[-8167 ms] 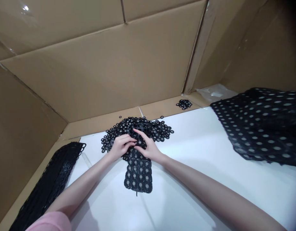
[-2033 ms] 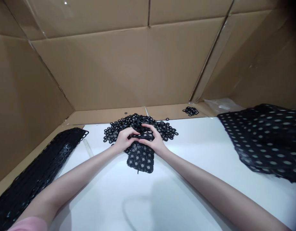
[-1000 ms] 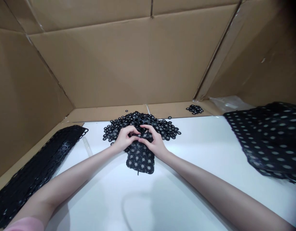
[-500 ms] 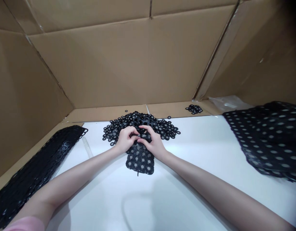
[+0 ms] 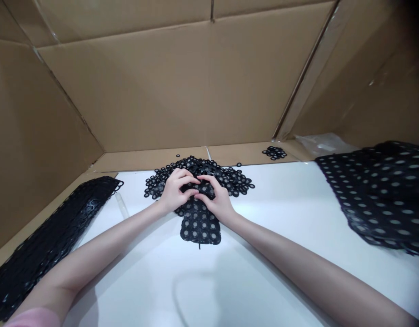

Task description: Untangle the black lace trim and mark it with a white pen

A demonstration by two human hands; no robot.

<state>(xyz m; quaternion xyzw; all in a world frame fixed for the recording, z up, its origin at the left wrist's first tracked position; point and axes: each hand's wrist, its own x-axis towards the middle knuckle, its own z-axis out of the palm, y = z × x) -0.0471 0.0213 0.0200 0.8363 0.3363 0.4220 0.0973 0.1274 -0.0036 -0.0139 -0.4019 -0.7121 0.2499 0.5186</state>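
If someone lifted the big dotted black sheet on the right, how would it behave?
The dotted black sheet would probably sag floppily, since it lies in soft folds. Its ragged lower edge might snag. Its weight is hard to judge.

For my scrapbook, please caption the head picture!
Bare left hand and bare right hand at a black dotted strip, beside heaped black rings.

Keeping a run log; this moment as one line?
left hand: at spotted black strip | right hand: same strip | beyond: black ring pile
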